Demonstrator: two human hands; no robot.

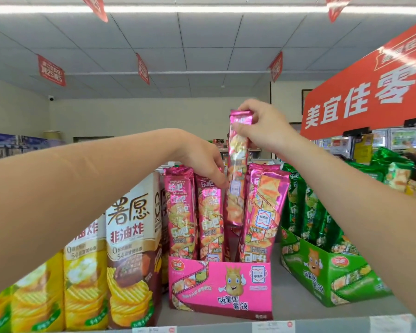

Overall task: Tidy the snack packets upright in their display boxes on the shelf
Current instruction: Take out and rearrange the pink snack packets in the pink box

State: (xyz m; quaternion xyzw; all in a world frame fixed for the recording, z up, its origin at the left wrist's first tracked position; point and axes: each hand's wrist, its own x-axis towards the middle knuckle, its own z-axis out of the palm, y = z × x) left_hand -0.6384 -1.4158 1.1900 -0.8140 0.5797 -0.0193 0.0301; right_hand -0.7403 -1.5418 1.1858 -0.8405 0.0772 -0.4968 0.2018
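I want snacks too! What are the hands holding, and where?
The right hand pinches a pink packet by its top end. The left hand touches another packet's top; grip unclear.

At centre frame, the right hand [264,126] is pinching the top of a pink snack packet [237,169], holding it above the pink display box [221,289]. The left hand [202,159] is touching the standing pink packets [195,212]. A green display box [322,272] is sitting at lower right.

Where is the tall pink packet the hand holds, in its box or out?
Partly out: right hand pinches the tall pink foil snack packet high; its bottom hangs between standing packets.
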